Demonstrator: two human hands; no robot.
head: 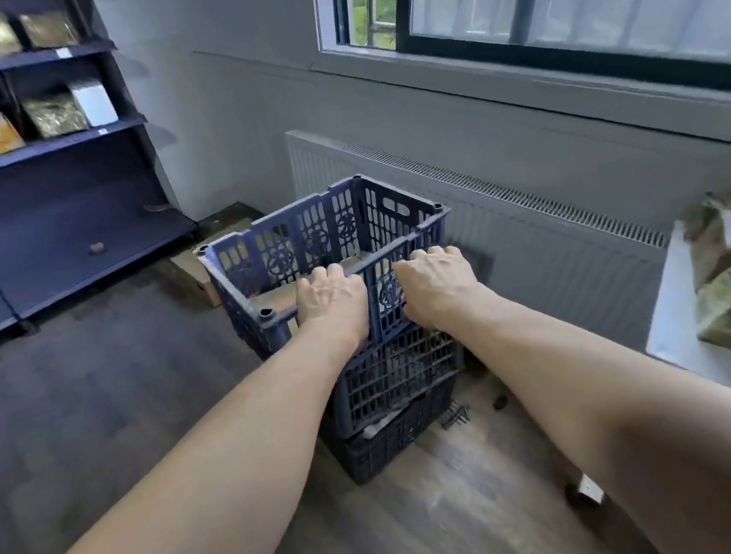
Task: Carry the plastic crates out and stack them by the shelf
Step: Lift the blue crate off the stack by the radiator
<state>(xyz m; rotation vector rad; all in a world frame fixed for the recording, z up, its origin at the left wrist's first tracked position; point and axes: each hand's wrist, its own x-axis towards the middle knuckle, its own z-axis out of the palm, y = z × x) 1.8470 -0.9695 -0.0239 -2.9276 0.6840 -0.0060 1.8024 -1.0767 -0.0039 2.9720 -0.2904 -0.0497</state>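
Note:
A dark blue plastic crate (323, 231) with lattice walls sits on top of a stack on the wooden floor. Under it is a second dark crate (398, 374), and a black crate (394, 440) lies at the bottom. My left hand (331, 296) is curled over the near rim of the top crate. My right hand (436, 282) grips the same rim a little further right. The dark blue shelf (57, 215) stands to the left of the stack. A flat piece of cardboard lies inside the top crate.
A white radiator (537, 225) runs along the wall under the window behind the stack. A cardboard box (191, 275) lies between shelf and crates. A white table (677, 323) with wrapped packages stands at right. Small debris lies on the floor near the stack.

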